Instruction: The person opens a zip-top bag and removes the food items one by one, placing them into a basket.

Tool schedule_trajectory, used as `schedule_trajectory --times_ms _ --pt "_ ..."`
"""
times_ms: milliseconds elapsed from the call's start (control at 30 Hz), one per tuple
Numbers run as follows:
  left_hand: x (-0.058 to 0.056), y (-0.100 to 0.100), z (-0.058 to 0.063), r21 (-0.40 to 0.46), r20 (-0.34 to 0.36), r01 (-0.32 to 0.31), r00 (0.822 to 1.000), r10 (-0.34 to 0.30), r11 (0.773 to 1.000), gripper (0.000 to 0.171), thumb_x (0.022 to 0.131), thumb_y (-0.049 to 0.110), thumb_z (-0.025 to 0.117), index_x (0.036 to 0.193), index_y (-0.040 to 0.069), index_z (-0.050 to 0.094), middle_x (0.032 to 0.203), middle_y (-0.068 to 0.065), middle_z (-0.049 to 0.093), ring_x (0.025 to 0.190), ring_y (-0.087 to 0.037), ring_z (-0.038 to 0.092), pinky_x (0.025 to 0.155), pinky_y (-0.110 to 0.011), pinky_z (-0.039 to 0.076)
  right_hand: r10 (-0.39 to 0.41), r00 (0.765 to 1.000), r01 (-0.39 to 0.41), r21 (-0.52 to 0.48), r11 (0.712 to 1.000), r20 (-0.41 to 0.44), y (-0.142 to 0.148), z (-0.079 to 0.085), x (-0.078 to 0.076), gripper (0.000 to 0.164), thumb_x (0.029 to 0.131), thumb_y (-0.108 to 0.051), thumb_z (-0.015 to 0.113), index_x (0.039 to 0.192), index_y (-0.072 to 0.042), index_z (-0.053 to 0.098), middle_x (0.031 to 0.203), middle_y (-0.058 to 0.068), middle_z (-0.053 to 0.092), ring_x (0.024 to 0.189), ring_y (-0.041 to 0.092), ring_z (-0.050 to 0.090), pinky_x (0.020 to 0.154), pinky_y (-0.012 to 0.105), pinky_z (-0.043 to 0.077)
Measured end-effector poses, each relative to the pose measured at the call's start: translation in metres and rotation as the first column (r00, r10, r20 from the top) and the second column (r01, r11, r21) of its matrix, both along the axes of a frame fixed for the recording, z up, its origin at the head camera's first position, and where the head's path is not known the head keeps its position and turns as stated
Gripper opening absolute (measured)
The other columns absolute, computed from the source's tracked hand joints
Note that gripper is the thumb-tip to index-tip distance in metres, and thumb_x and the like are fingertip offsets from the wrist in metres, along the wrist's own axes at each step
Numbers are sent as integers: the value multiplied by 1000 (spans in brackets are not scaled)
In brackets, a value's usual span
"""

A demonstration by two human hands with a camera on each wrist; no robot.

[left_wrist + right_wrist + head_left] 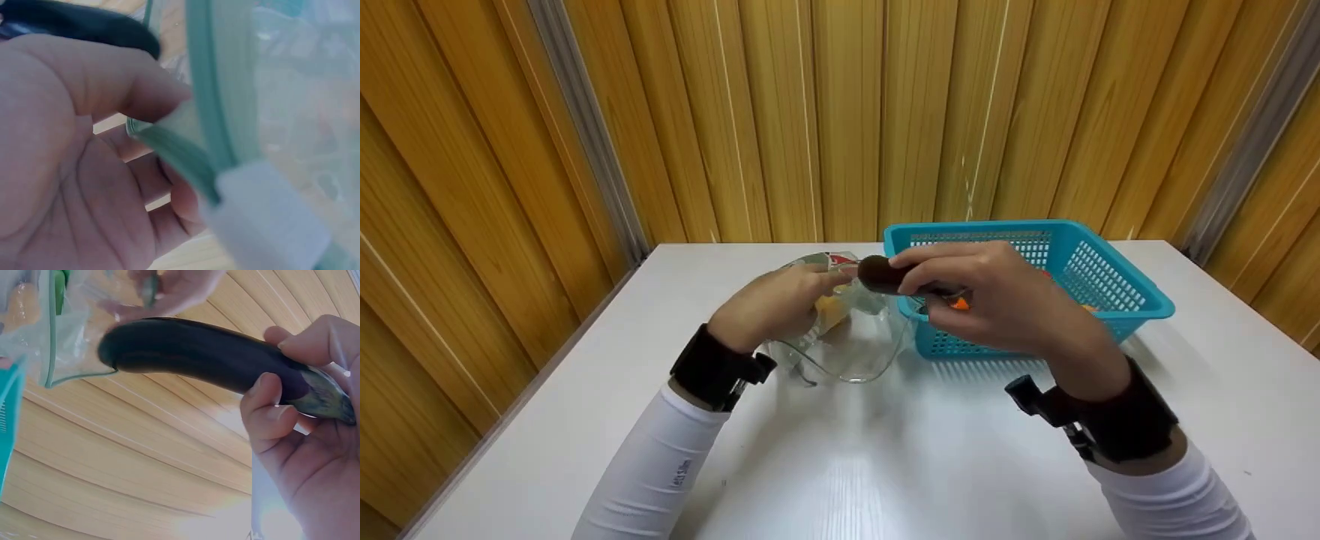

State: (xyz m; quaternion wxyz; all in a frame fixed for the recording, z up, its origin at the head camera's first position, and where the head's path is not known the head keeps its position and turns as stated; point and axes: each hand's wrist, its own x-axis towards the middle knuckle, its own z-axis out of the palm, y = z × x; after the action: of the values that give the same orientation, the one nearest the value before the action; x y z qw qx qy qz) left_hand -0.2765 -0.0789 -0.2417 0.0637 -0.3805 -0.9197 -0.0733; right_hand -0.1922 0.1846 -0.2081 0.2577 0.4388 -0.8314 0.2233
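Observation:
An eggplant (pixel 185 349), dark purple with a greenish stem end, is gripped near its stem by my right hand (pixel 997 300). Its rounded tip (pixel 877 275) points left, over the mouth of a clear zip bag (pixel 859 352). My left hand (pixel 776 304) pinches the bag's green zip edge (pixel 169 154), with the fingers curled at it in the left wrist view. Inside the bag lies a yellowish item (pixel 832 311). The right wrist view also shows a green item (pixel 59 289) and a tan one through the plastic.
Behind and right of the bag stands a turquoise mesh basket (pixel 1140 274). An orange item (pixel 960 304) shows in it, partly hidden by my right hand. The white table (pixel 840 465) meets a wood-panelled wall (pixel 840 120) at the back.

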Motion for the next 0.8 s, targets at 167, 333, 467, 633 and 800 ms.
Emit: schedule_trajectory --times_ms 167,333,467,633,800 --pt "-5 -3 -2 -1 1 -6 1000 6 1000 70 84 -17 57 144 20 56 131 -9 65 113 -20 62 87 -36 57 27 993 -40 -112 993 -119 12 5 -2 31 81 10 64 99 -12 76 124 6 70 77 10 62 56 14 46" --pt "0 0 0 -5 -6 9 1000 -9 1000 65 84 -16 61 140 16 59 122 -10 68 101 -20 62 86 -34 58 -35 993 17 -158 987 -111 25 5 -11 30 81 11 68 104 -7 76 127 7 69 101 23 70 72 10 51" --pt "5 2 1 -14 -27 18 999 -18 1000 60 86 -13 62 140 15 60 119 -9 68 98 -19 62 86 -32 58 -121 989 106 -156 982 -91 30 0 -26 28 82 10 67 105 -5 76 128 7 68 111 29 68 81 26 59" --pt "7 5 2 -28 -10 -7 1000 6 1000 63 85 -12 65 141 17 58 126 -7 67 101 -18 63 88 -33 58 -188 979 171 -179 969 -79 37 -6 -42 28 83 10 63 104 -4 75 127 10 69 111 34 67 84 50 59" --pt "7 6 5 -33 -1 -22 1000 22 999 68 84 -13 66 143 19 56 123 -8 67 96 -18 61 86 -31 59 -259 964 244 -197 950 -55 44 -12 -57 28 86 7 61 108 -3 74 131 11 66 117 36 64 91 53 55"
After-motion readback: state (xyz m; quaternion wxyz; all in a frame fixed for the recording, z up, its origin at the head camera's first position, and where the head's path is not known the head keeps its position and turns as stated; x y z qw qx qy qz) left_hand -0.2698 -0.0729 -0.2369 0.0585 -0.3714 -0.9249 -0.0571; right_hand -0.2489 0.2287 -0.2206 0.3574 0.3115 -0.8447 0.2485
